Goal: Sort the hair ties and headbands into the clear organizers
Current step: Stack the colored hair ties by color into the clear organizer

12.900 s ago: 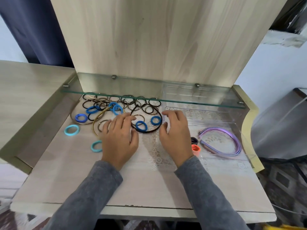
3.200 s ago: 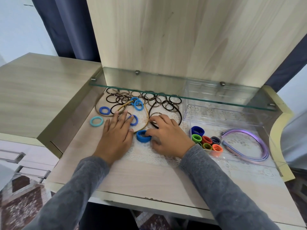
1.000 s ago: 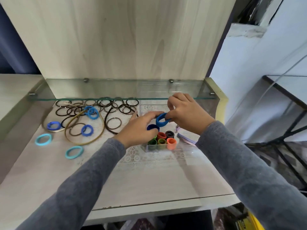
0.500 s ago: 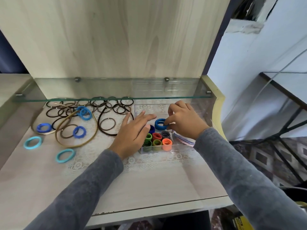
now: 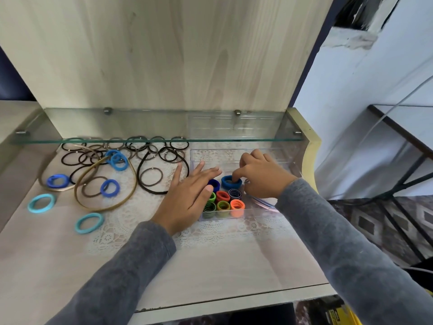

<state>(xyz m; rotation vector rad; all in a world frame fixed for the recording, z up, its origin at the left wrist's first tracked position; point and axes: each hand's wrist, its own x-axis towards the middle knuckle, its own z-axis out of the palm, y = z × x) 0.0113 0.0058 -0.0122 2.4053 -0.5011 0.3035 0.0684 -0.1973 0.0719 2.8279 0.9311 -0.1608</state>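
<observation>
Over at the right end of the desk, the right hand (image 5: 263, 175) has its fingers curled down into the clear organizer (image 5: 225, 215), pinching a blue hair tie (image 5: 230, 182). One fingertip is poked into the ring's hole, and the tie sits at the back of the little cluster in there. The left hand (image 5: 189, 195) is flat with its fingers straight and spread. It lies across the organizer's left edge, holding nothing, with the fingertips right by a dark blue tie (image 5: 214, 184).

In front of those two there's a tidy bunch of chunky ties standing on edge: a red tie (image 5: 222, 196), a navy tie (image 5: 235, 194), an olive tie (image 5: 223, 205) and an orange tie (image 5: 237, 204). Green ones are half hidden by the left thumb. A purple headband (image 5: 262, 203) peeks out from under the right wrist, also in the organizer.

Further left on the lace mat (image 5: 131, 219) is the unsorted stuff. There's a gold headband (image 5: 103, 209) and a black headband (image 5: 150, 190). A tangle of thin dark ties (image 5: 93, 156) runs back under the glass shelf (image 5: 150, 127). A few mid-blue ties (image 5: 109, 188) lie among them, and two light teal rings (image 5: 89, 222) sit nearest the front. Both arms are in grey sleeves (image 5: 328, 242).
</observation>
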